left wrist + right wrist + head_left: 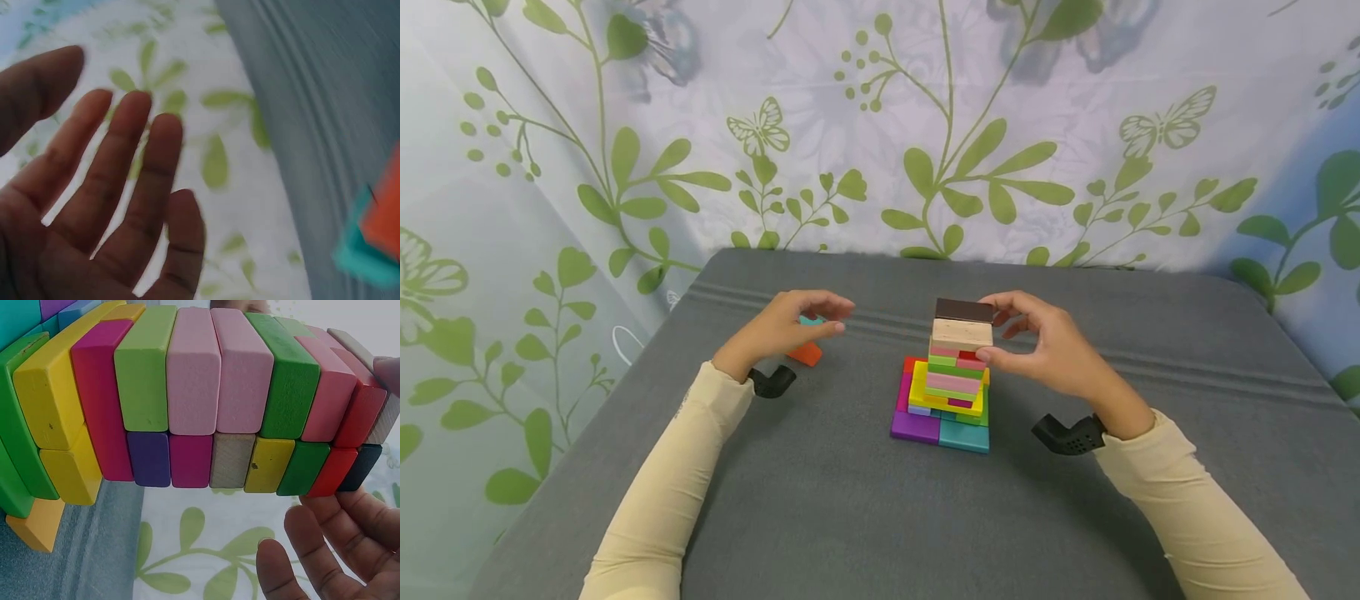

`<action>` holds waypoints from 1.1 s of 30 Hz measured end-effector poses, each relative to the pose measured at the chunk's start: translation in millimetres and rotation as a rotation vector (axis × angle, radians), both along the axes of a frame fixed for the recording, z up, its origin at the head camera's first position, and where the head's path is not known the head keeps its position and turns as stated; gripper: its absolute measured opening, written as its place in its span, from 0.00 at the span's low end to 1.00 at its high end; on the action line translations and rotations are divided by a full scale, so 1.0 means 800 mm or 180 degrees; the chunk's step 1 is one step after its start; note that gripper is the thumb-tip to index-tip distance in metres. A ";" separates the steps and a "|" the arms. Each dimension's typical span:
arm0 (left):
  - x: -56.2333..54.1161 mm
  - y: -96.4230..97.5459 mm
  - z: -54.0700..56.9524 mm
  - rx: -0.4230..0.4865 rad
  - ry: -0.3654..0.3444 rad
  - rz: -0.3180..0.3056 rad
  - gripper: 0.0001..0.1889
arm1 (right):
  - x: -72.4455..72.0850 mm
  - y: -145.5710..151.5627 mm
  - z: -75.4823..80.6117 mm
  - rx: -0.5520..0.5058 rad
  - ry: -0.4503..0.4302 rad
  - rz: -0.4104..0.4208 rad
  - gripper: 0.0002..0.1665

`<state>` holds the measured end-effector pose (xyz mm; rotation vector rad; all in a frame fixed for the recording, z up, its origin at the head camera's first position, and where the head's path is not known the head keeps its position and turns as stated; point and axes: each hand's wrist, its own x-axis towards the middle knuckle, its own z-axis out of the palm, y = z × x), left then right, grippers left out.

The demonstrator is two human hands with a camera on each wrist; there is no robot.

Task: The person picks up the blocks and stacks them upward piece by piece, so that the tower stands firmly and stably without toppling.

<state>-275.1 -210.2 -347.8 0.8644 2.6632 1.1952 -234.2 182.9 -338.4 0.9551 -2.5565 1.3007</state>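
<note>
A tower of coloured wooden blocks (pixel 953 383) stands upright on the grey cloth, on a wider base with a purple block (pixel 915 427) and a teal block (pixel 964 437). A dark brown block (pixel 964 311) lies on top, above pale natural-wood pieces (pixel 962 335). At the upper right side, my right hand (pixel 1048 346) holds the tower's top between thumb and fingers; the thumb (pixel 389 370) touches a pale block in the right wrist view. My left hand (pixel 786 325) hovers with fingers spread and nothing in them, above an orange block (pixel 807 354) and a teal block (pixel 362 262).
The grey cloth-covered table (pixel 820 500) reaches back to a leaf-patterned curtain (pixel 820 125). Orange and teal blocks lie apart from the tower, near the table's left edge. A white cord (pixel 625 342) loops beside that edge.
</note>
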 end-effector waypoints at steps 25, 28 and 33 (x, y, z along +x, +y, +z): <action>-0.005 -0.019 -0.033 -0.0906 0.0137 0.0193 0.19 | -0.001 0.000 -0.001 -0.0032 0.0054 0.0025 0.33; -0.003 0.003 -0.016 -0.0673 0.0258 0.0147 0.20 | -0.001 0.000 -0.001 -0.0050 0.0097 0.0026 0.32; -0.005 0.043 0.019 -0.0258 0.0503 -0.0061 0.19 | -0.002 0.000 -0.003 -0.0092 0.0119 0.0040 0.32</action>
